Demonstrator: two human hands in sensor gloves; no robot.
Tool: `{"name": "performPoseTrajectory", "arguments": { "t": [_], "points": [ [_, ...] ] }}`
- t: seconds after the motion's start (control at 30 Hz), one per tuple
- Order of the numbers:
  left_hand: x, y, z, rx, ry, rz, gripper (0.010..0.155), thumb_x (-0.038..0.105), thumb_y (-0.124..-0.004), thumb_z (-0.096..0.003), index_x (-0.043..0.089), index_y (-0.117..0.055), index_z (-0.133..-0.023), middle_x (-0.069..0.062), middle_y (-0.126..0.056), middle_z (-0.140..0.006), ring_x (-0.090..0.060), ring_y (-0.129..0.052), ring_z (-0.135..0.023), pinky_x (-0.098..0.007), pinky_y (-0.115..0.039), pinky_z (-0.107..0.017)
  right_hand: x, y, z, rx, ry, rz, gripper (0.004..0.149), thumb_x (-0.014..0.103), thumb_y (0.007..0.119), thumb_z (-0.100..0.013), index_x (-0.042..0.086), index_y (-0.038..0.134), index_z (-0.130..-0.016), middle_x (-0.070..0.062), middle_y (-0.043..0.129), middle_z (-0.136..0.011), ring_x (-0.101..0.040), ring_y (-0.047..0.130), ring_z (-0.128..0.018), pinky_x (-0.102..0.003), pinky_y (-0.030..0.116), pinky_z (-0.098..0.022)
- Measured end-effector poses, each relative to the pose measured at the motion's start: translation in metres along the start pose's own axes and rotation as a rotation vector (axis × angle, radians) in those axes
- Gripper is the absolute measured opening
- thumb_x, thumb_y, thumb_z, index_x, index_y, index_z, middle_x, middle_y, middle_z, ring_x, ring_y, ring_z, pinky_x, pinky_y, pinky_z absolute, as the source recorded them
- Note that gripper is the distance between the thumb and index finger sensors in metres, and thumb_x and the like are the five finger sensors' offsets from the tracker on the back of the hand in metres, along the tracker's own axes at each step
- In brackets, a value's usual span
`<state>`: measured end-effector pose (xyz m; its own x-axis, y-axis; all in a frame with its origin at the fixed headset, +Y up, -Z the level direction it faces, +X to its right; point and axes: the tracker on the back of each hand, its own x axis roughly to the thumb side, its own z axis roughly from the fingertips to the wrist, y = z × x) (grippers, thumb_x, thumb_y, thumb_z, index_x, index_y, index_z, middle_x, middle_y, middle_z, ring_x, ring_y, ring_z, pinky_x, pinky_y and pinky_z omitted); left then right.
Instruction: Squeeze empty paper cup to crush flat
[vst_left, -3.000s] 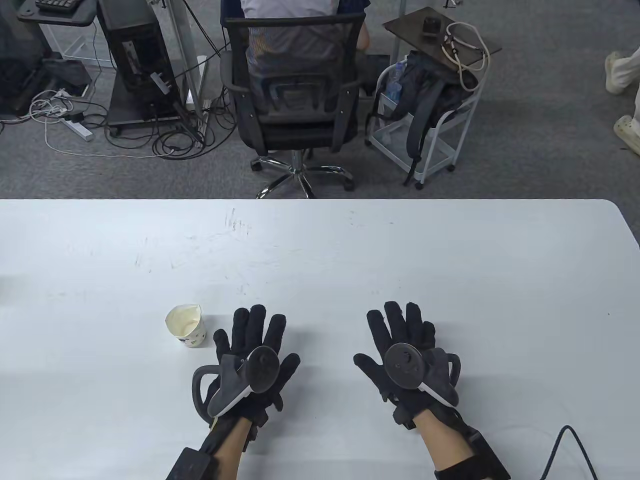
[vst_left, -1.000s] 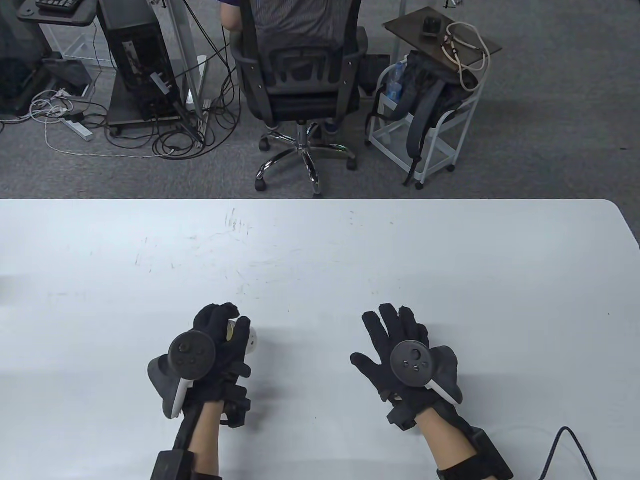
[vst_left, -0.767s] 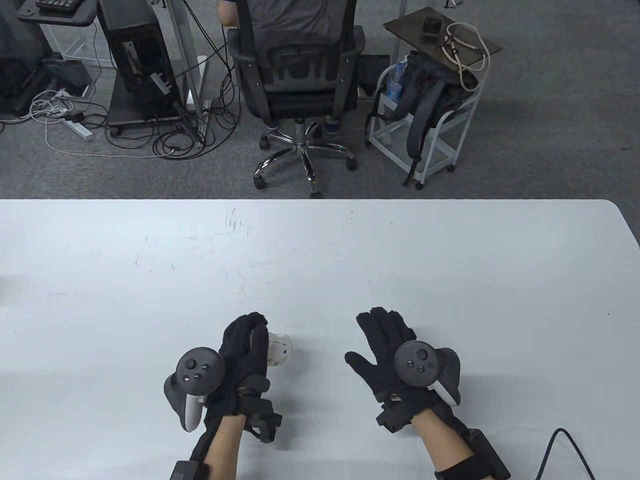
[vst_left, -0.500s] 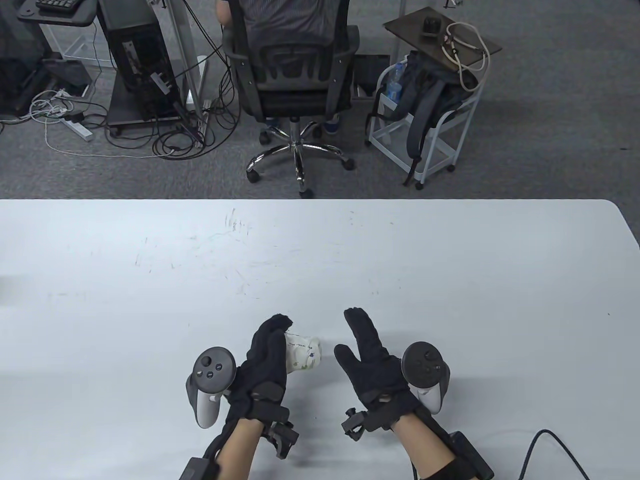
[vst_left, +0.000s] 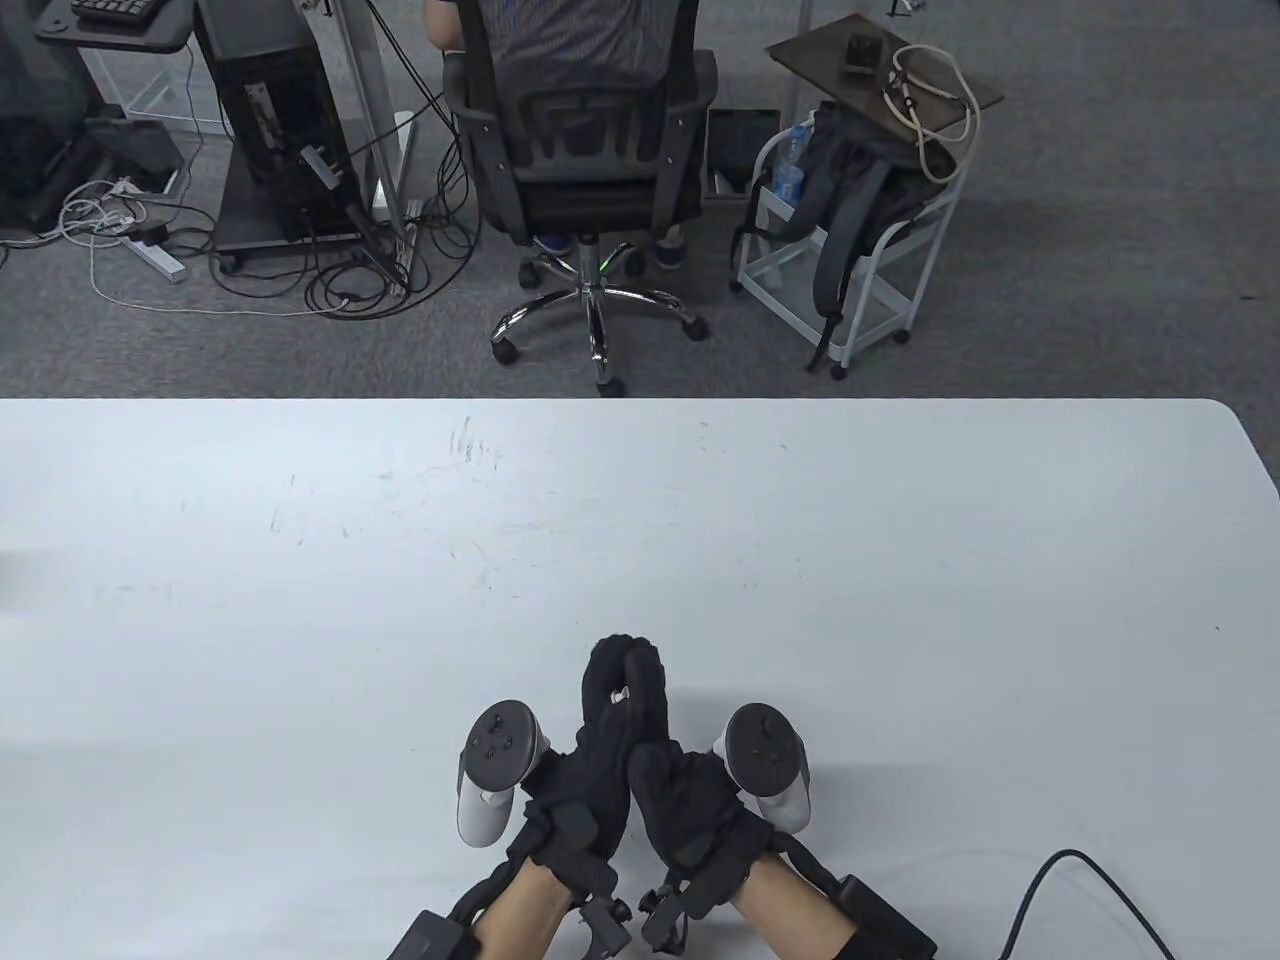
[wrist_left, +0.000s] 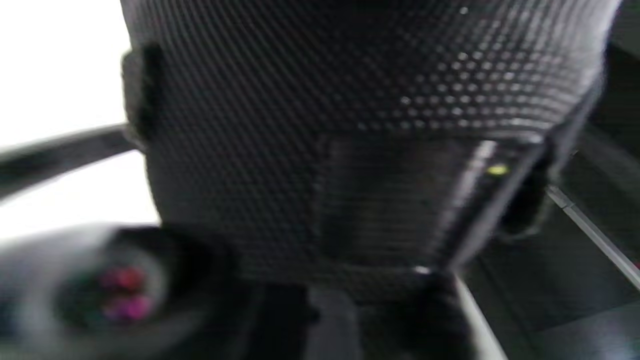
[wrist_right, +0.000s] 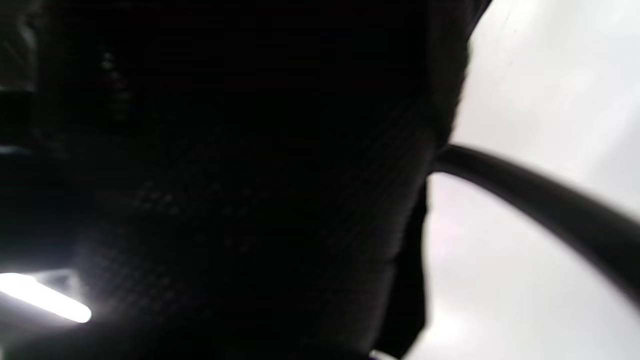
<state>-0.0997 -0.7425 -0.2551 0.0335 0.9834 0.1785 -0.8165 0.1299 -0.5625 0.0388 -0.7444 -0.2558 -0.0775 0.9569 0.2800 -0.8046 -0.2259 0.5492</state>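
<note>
In the table view my left hand (vst_left: 603, 700) and right hand (vst_left: 652, 700) are pressed together palm to palm over the near middle of the white table (vst_left: 300, 600). The paper cup (vst_left: 620, 694) is squeezed between them; only a tiny white sliver shows between the fingers. The fingertips curl together at the top. Both wrist views are blurred and show only dark glove fabric filling the frame.
A black cable (vst_left: 1050, 880) lies on the table at the near right. Beyond the far table edge stand an office chair (vst_left: 585, 150) with a seated person, a white cart (vst_left: 850, 250) and a computer stand (vst_left: 280, 130).
My left hand picked up the cup and carried it right. My right hand turned on edge and closed in from the right. Both palms now clamp the cup, which is nearly hidden.
</note>
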Motion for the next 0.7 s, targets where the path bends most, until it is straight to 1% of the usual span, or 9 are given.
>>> {"name": "performPoseTrajectory", "arguments": {
  "t": [0.07,0.1,0.13,0.17,0.23,0.33,0.43,0.57,0.7],
  "points": [
    [-0.002,0.006,0.002,0.058,0.067,-0.037,0.075,0.066,-0.037,-0.0639,0.032,0.013,-0.109,-0.009,0.012,-0.119,-0.042,0.0,-0.111,-0.064,-0.034,-0.081,-0.004,-0.006,0.0,0.022,0.05,0.024,0.085,0.079,0.03,-0.037,0.034,-0.01,-0.097,0.006,-0.015,-0.107,-0.039,-0.013,-0.094,-0.072,0.011,-0.061],
    [-0.004,0.009,0.002,0.073,0.076,-0.054,0.075,0.064,-0.04,-0.0641,0.032,0.008,-0.111,-0.011,0.005,-0.121,-0.044,-0.013,-0.113,-0.058,-0.049,-0.08,-0.004,-0.01,0.0,0.004,0.06,0.062,0.085,0.078,0.033,-0.037,0.035,-0.005,-0.1,0.004,-0.009,-0.109,-0.039,-0.012,-0.095,-0.072,0.011,-0.061],
    [-0.004,0.015,0.001,0.079,0.086,-0.093,0.074,0.063,-0.043,-0.0638,0.033,0.003,-0.113,-0.013,-0.001,-0.121,-0.043,-0.031,-0.111,-0.052,-0.056,-0.077,-0.003,-0.015,0.002,-0.045,0.066,0.169,0.085,0.077,0.034,-0.037,0.035,-0.001,-0.102,0.003,-0.003,-0.112,-0.04,-0.009,-0.095,-0.072,0.012,-0.062],
    [-0.002,0.02,0.001,0.083,0.081,-0.148,0.074,0.062,-0.047,-0.0635,0.034,-0.002,-0.115,-0.012,-0.006,-0.122,-0.041,-0.042,-0.108,-0.048,-0.061,-0.074,-0.002,-0.019,0.004,-0.089,0.054,0.273,0.085,0.078,0.034,-0.037,0.034,0.003,-0.104,0.0,0.004,-0.114,-0.041,-0.005,-0.097,-0.072,0.016,-0.062],
    [0.003,0.03,0.003,0.139,0.095,-0.34,0.074,0.064,-0.053,-0.0628,0.034,-0.014,-0.118,-0.011,-0.017,-0.123,-0.035,-0.054,-0.104,-0.044,-0.067,-0.07,0.001,-0.026,0.007,-0.127,0.064,0.362,0.085,0.077,0.038,-0.039,0.034,0.011,-0.106,-0.002,0.011,-0.116,-0.043,0.001,-0.099,-0.072,0.018,-0.063],
    [0.01,0.041,0.008,0.27,0.15,-0.719,0.072,0.064,-0.061,-0.0614,0.036,-0.026,-0.118,-0.01,-0.027,-0.122,-0.034,-0.06,-0.101,-0.044,-0.07,-0.067,0.005,-0.039,0.014,-0.241,0.066,0.488,0.082,0.074,0.052,-0.041,0.034,0.026,-0.109,-0.004,0.023,-0.118,-0.044,0.008,-0.101,-0.071,0.02,-0.064],
    [0.008,0.048,0.011,0.292,0.221,-0.999,0.072,0.062,-0.066,-0.0602,0.036,-0.031,-0.117,-0.01,-0.029,-0.122,-0.036,-0.057,-0.102,-0.047,-0.068,-0.069,0.008,-0.049,0.019,-0.27,0.083,0.649,0.082,0.072,0.058,-0.042,0.033,0.033,-0.109,-0.006,0.028,-0.118,-0.046,0.011,-0.102,-0.072,0.021,-0.064],
    [-0.003,0.048,0.007,0.23,0.335,-1.129,0.074,0.06,-0.073,-0.0584,0.036,-0.034,-0.117,-0.012,-0.029,-0.121,-0.038,-0.056,-0.102,-0.049,-0.067,-0.069,0.009,-0.058,0.022,-0.289,0.1,0.827,0.081,0.072,0.061,-0.043,0.032,0.038,-0.11,-0.008,0.031,-0.118,-0.047,0.015,-0.102,-0.072,0.022,-0.065],
    [-0.02,0.048,0.002,0.091,0.488,-1.207,0.076,0.061,-0.075,-0.0577,0.037,-0.034,-0.118,-0.013,-0.026,-0.122,-0.038,-0.054,-0.104,-0.049,-0.066,-0.07,0.006,-0.062,0.022,-0.285,0.131,0.874,0.081,0.071,0.062,-0.043,0.031,0.04,-0.11,-0.008,0.031,-0.118,-0.047,0.015,-0.102,-0.072,0.022,-0.065]
  ]
}}
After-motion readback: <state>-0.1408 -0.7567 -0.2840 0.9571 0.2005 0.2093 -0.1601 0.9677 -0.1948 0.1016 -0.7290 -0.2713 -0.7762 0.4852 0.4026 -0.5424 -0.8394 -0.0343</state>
